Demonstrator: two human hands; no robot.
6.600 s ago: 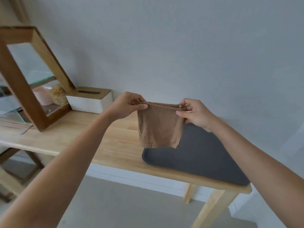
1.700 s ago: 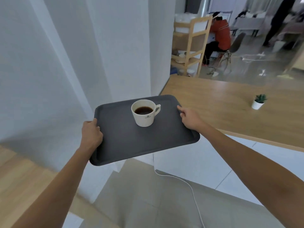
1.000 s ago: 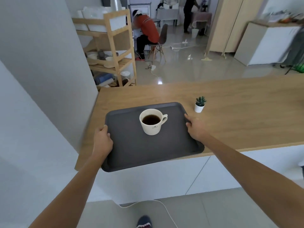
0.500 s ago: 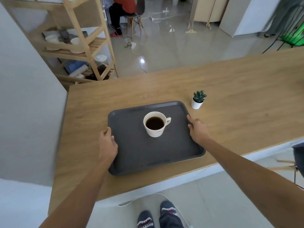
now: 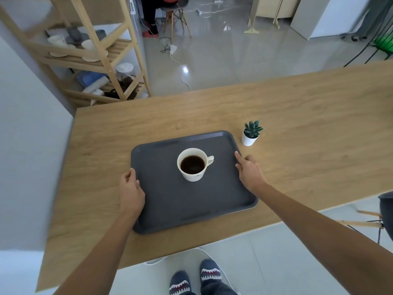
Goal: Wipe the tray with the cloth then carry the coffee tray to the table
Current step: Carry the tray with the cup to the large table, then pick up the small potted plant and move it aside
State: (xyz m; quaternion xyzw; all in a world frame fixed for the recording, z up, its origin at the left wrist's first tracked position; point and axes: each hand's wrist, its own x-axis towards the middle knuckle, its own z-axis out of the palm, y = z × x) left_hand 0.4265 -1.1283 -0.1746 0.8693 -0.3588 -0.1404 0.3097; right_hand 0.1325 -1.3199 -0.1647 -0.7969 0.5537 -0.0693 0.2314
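Observation:
The dark grey tray (image 5: 170,205) lies flat on the wooden table (image 5: 297,116), close to its near edge. A white cup (image 5: 193,165) full of black coffee stands upright in the tray's middle, handle to the right. My left hand (image 5: 130,192) is wrapped over the tray's left rim. My right hand (image 5: 249,173) rests on the right rim, fingers pointing away from me. The cloth is not in view.
A small green plant in a white pot (image 5: 251,133) stands just past the tray's far right corner. Behind the table is a wooden shelf (image 5: 95,54) with dishes. A grey wall (image 5: 25,124) borders the table's left end. A chair (image 5: 385,213) is at right.
Earlier I held the cloth at another table. Since then I have carried the tray with the cup to this table; it now rests on the top, slightly nearer the plant.

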